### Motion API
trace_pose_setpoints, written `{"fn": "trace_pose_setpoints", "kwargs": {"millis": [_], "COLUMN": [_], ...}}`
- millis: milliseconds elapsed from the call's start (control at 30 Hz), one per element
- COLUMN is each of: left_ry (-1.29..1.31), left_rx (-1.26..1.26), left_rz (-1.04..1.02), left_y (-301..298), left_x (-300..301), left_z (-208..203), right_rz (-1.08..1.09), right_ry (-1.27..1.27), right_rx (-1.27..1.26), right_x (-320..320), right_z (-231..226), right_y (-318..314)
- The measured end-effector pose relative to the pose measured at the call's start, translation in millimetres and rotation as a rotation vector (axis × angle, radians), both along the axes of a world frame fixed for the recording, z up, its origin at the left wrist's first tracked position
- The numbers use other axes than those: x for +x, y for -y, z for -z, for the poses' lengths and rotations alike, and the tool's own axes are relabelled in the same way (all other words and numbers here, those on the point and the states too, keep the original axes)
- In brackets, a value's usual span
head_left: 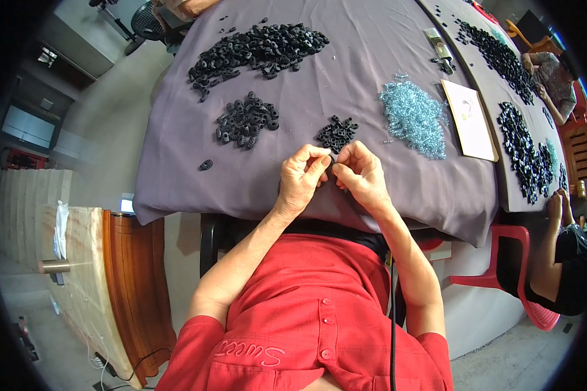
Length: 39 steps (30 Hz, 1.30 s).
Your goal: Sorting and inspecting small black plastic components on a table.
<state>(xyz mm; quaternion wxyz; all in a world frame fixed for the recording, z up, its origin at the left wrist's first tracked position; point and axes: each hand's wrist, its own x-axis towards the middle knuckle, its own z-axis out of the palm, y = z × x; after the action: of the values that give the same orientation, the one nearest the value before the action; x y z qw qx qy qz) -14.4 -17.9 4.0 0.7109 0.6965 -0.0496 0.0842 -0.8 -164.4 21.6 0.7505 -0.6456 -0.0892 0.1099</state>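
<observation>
Near the front edge of the cloth-covered table, my left hand [301,174] and my right hand [364,176] meet with fingertips pinched together. Between them is a small black part [333,159], mostly hidden by the fingers, so its exact kind does not show. Just beyond the fingertips lies a little heap of small black pieces [338,133]. To the left is a pile of black ribbed, ring-like pieces [248,121], with a single black ribbed piece [206,165] lying apart. A heap of clear bluish, coil-like pieces [413,116] sits to the right.
A larger pile of black ribbed pieces [261,51] spreads across the far left. Right of the bluish heap lie a pale board [469,120] and a tube [438,45]. An adjoining table holds more black piles [525,153], with other people seated there. A wooden cabinet [134,287] stands left.
</observation>
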Motion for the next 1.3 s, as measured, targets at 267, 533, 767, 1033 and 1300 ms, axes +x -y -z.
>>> {"fn": "trace_pose_setpoints", "kwargs": {"millis": [267, 533, 767, 1033, 1300], "left_ry": [-0.096, -0.249, -0.269, -0.327, -0.335], "left_rx": [-0.134, -0.247, -0.223, -0.338, -0.362], "left_rz": [0.006, 0.298, 0.341, 0.336, 0.343], "left_y": [-2, -16, -14, -13, -12], "left_x": [3, 8, 6, 10, 9], "left_z": [-3, -16, -20, -20, -22], "right_rz": [-0.026, -0.138, -0.009, 0.016, 0.026], "right_ry": [0.039, 0.44, 0.423, 0.53, 0.522], "right_rx": [-0.029, -0.471, -0.333, -0.347, -0.377], "right_x": [-2, -2, -2, -1, -2], "right_z": [0, -20, -9, -7, -6], "right_y": [1, 8, 8, 4, 3]}}
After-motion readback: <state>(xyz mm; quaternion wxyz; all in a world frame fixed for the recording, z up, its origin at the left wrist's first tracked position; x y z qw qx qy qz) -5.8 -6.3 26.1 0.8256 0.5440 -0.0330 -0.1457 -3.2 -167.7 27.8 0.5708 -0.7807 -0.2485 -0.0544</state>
